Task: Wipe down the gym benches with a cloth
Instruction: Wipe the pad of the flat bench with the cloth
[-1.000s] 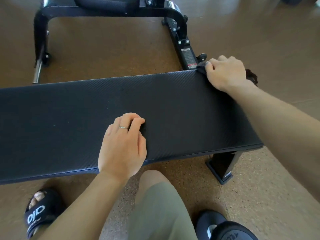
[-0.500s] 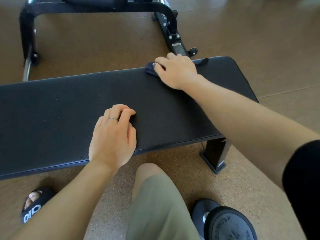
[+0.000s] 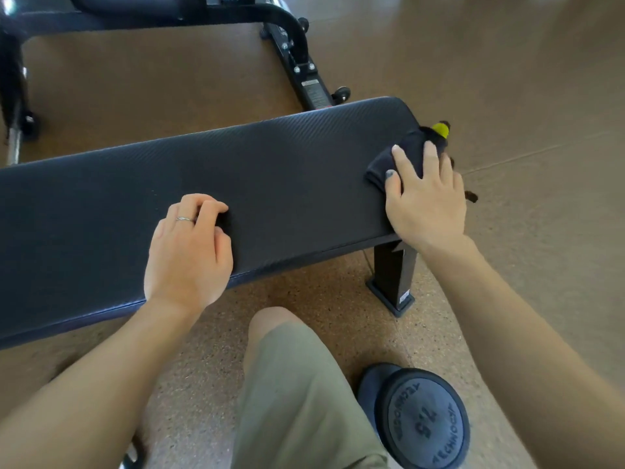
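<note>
A flat black gym bench [image 3: 270, 170] with a textured pad runs across the view from left to right. My right hand [image 3: 426, 201] presses a dark folded cloth [image 3: 402, 157] flat onto the pad near its right end, fingers spread over it. A yellow-tipped part of the cloth bundle sticks out past the bench end. My left hand [image 3: 189, 248] rests on the near half of the pad with its fingers curled under, holding nothing; it wears a ring.
A second bench's black frame [image 3: 291, 38] with small wheels stands on the brown floor behind. A dumbbell [image 3: 419, 421] lies on the floor by my right knee. The bench's leg [image 3: 392, 279] stands below my right wrist.
My right hand slid the cloth from the far edge near the middle back along the pad to its right end, closer to the near side. My left hand stayed put.
</note>
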The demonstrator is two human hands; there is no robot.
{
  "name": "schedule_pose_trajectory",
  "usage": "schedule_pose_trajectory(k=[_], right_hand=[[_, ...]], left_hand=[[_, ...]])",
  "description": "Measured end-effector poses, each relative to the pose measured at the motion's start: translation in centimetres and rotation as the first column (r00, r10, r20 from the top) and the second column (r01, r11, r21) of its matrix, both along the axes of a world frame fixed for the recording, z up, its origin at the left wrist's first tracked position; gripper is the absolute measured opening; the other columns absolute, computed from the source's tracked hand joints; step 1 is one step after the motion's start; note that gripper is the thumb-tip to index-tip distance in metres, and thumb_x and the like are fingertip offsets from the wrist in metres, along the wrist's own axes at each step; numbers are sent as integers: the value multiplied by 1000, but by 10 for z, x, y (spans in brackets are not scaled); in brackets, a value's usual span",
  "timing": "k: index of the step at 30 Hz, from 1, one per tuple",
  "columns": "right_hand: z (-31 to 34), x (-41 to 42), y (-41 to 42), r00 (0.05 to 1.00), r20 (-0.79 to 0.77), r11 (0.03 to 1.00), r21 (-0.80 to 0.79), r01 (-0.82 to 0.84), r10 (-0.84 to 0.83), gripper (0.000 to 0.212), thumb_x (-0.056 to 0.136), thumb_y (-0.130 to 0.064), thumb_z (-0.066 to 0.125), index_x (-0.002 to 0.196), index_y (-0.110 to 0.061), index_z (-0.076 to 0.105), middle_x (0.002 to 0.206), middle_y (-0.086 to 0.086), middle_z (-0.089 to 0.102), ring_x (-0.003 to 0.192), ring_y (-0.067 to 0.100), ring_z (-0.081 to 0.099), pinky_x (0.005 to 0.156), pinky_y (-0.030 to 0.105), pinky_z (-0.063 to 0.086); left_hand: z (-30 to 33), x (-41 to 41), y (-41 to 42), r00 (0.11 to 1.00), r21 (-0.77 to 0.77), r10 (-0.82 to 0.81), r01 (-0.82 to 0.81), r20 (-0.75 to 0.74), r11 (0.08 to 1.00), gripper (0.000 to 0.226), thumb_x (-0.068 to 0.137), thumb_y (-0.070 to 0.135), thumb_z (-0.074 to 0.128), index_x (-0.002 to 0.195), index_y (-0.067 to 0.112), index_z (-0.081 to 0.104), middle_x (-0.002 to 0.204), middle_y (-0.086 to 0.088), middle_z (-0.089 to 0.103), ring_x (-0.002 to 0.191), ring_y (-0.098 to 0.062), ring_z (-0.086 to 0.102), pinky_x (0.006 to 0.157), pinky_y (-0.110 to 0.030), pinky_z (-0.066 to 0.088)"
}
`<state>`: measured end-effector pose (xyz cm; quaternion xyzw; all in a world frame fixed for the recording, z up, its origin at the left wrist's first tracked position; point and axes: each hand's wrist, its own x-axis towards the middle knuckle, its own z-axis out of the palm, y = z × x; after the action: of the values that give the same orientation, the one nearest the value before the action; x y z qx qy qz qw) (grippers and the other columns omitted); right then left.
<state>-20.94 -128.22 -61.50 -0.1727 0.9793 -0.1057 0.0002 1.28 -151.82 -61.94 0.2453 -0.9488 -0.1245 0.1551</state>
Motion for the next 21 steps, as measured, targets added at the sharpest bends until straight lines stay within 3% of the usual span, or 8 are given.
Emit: schedule_pose_trajectory(k=[3,7,10,13,17,21], right_hand=[[-7,49,15,998,-59,1000,1,-14,14,53,108,-48,22,160,-39,27,171,6,18,157,34,14,127,50,12],[-4,8,12,998,-34,998,-14,-61,61,54,106,-52,18,159,-42,28,170,2,21,157,32,16,125,55,17],[9,-34,6,989,134,992,-100,73,-59,52,106,-53,20,157,-46,27,170,-1,19,149,35,30,115,55,32],[8,-19,7,976,125,973,-127,193,-177,53,107,-53,22,158,-42,27,167,3,23,137,38,44,106,54,39],[-20,40,4,938,36,893,-296,338,-343,52,109,-44,28,159,-30,32,170,12,13,147,42,29,103,54,46],[-43,93,-39,911,23,795,-481,371,-411,51,109,-32,34,157,-15,38,169,23,7,153,50,14,112,55,44]], left_hand=[[0,0,1,1000,-17,-7,7,7,1000,28,99,14,48,122,9,60,129,-10,57,111,-32,56,93,-49,52],[0,-1,0,1000,-29,-15,15,2,999,27,100,14,47,123,8,60,130,-11,57,113,-33,55,93,-50,51],[1,0,1,1000,-29,-14,14,-14,999,26,100,13,47,122,9,60,129,-12,56,113,-33,54,91,-51,50],[1,0,1,999,-36,-24,23,-22,999,26,100,11,48,122,7,60,128,-13,57,110,-35,54,87,-51,49],[-1,0,2,999,-56,-18,16,-28,998,25,99,12,49,121,6,60,127,-14,58,109,-36,55,87,-50,50],[-1,0,1,1000,-61,-17,16,-17,998,26,99,11,49,121,7,60,127,-14,57,110,-35,54,88,-50,49]])
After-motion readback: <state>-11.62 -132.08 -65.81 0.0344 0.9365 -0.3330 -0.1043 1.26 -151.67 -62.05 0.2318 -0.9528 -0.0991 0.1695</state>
